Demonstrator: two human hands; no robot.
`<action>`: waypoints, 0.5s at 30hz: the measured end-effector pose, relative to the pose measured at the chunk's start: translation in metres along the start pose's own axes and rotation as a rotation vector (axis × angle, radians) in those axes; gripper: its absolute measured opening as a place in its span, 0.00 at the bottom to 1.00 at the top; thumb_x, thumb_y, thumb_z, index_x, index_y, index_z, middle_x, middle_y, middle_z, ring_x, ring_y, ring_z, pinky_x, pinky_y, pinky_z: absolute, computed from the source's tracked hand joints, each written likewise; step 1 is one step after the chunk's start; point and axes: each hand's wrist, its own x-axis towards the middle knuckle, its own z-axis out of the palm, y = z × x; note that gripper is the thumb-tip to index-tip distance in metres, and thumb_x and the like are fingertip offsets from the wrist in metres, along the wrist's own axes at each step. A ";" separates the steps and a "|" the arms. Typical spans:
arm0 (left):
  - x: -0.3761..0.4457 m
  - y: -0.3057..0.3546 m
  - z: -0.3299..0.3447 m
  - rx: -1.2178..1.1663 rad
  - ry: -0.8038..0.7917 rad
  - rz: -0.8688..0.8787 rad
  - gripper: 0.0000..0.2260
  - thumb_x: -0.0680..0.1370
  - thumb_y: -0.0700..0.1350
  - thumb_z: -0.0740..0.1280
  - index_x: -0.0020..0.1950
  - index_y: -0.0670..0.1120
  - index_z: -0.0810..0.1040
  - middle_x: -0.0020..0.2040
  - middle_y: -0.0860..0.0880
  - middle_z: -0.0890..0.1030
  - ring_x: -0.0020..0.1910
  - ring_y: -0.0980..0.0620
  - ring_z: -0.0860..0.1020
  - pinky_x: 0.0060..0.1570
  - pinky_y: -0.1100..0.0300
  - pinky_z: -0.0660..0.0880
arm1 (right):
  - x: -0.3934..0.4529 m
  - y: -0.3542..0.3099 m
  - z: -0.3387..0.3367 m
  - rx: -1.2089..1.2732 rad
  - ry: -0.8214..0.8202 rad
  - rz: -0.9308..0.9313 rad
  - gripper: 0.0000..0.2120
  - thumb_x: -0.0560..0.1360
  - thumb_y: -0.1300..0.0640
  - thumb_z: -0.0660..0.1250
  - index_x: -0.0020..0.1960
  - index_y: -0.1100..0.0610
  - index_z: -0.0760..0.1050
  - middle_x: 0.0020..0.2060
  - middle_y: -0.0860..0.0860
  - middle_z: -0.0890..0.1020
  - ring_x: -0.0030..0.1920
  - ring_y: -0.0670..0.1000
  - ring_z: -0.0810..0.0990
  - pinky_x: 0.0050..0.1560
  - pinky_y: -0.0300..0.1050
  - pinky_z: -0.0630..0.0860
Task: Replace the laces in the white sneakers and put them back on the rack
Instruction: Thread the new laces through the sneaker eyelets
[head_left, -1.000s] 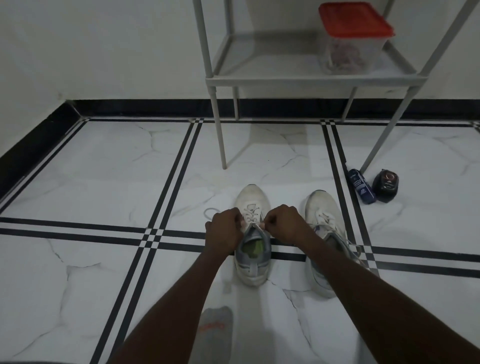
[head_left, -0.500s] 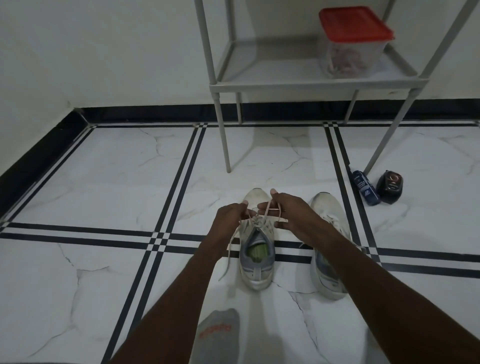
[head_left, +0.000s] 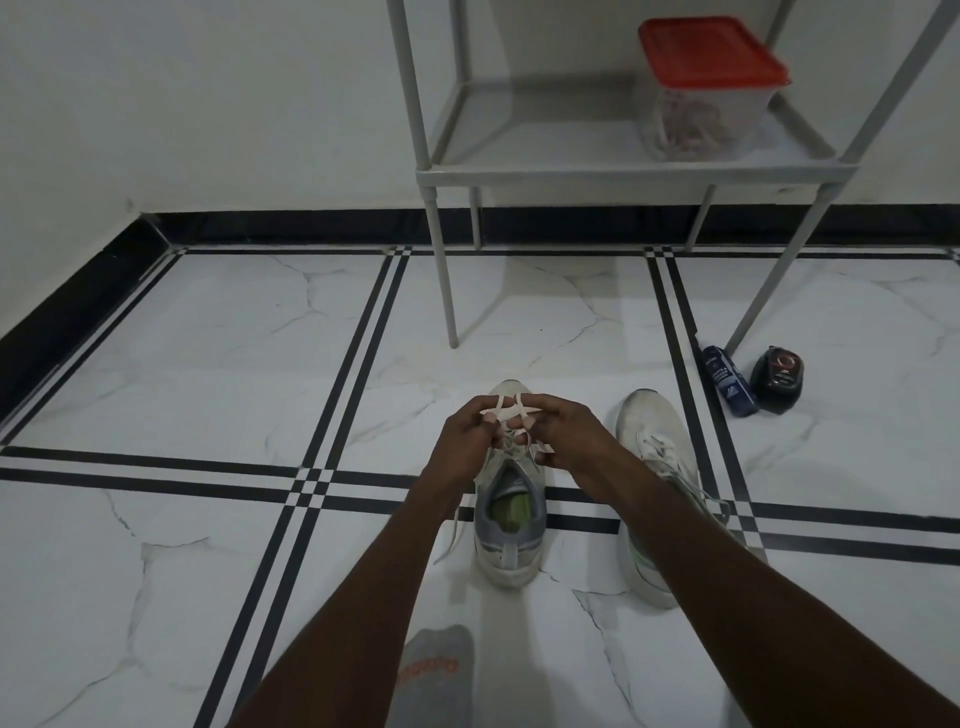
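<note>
Two white sneakers stand on the tiled floor, toes pointing away. Over the left sneaker both hands work its white lace. My left hand pinches a lace loop; a loose lace end hangs down beside that wrist. My right hand pinches the other part of the lace, and the strands cross between the fingertips. The right sneaker sits laced beside my right forearm, partly hidden by it. The grey metal rack stands behind the shoes.
A clear tub with a red lid sits on the rack's shelf. A blue bottle and a dark round tin lie by the rack's right leg. My grey-socked foot is at the bottom edge.
Both hands lifted from the shoe's tongue and drew the lace ends up; the strands now cross between the fingertips above the toe.
</note>
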 end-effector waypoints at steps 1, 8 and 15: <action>0.001 0.000 0.000 0.028 -0.019 0.017 0.14 0.84 0.36 0.57 0.64 0.44 0.79 0.45 0.50 0.80 0.42 0.59 0.78 0.41 0.71 0.74 | 0.002 0.001 0.000 0.001 0.026 0.005 0.15 0.75 0.63 0.70 0.60 0.53 0.78 0.47 0.53 0.86 0.43 0.51 0.84 0.42 0.45 0.77; 0.002 -0.004 -0.002 0.155 -0.076 0.127 0.09 0.84 0.43 0.61 0.62 0.50 0.76 0.47 0.50 0.83 0.47 0.52 0.82 0.51 0.61 0.79 | 0.005 0.005 0.001 0.058 0.138 -0.016 0.08 0.71 0.61 0.76 0.49 0.61 0.83 0.42 0.57 0.86 0.41 0.54 0.83 0.41 0.45 0.77; 0.004 -0.007 -0.001 0.206 -0.053 0.174 0.07 0.82 0.48 0.65 0.57 0.49 0.69 0.41 0.43 0.85 0.41 0.46 0.84 0.46 0.48 0.81 | 0.011 0.005 -0.002 -0.138 -0.043 -0.126 0.06 0.74 0.63 0.73 0.50 0.63 0.85 0.42 0.61 0.86 0.43 0.54 0.85 0.49 0.46 0.81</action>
